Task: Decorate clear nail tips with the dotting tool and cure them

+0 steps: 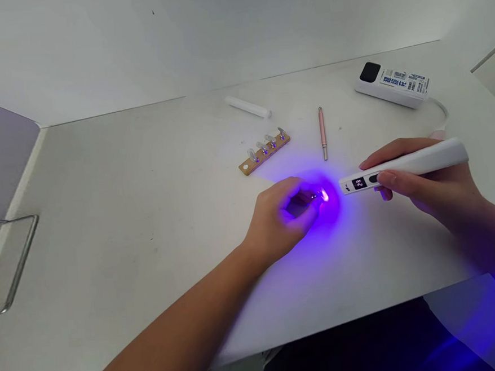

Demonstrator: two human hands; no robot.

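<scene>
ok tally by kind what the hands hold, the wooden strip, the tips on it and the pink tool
Wooden strip: 1
Tips on it: 4
Pink tool: 1
Handheld lamp: 1
Held glowing piece: 1
Total: 8

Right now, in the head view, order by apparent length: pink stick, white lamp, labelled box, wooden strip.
1. white lamp
2. labelled box
3. wooden strip
4. pink stick
The white lamp's nearness may exaggerate its lead.
</scene>
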